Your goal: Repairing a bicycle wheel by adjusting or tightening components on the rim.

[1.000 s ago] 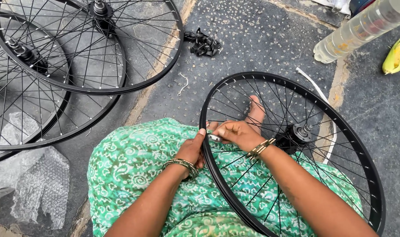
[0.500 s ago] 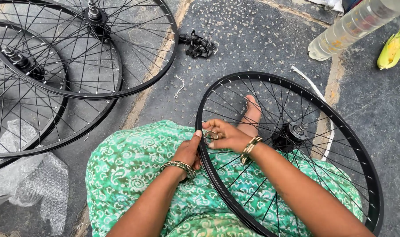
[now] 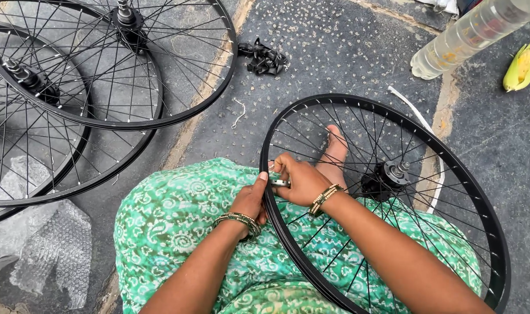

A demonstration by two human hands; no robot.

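Note:
A black spoked bicycle wheel point(image 3: 451, 151) lies tilted across my lap, which is covered in green patterned cloth point(image 3: 178, 215). My left hand point(image 3: 250, 200) grips the wheel's rim on its near left side. My right hand point(image 3: 297, 180) reaches in among the spokes and pinches a small silver metal tool point(image 3: 279, 183) right at the rim, next to my left thumb. The hub point(image 3: 387, 177) with its axle sits right of my right wrist. My bare foot point(image 3: 335, 152) shows through the spokes.
Several more black spoked wheels point(image 3: 160, 116) lie stacked on the grey floor at upper left. A black clump of small parts point(image 3: 265, 58) lies above the wheel. A clear plastic bottle point(image 3: 468, 38) and a yellow-green object point(image 3: 522, 65) are at upper right; bubble wrap point(image 3: 50, 250) at lower left.
Both hands have slid a little to the left along the rim, and the view has shifted slightly. The right hand still holds the silver tool at the rim.

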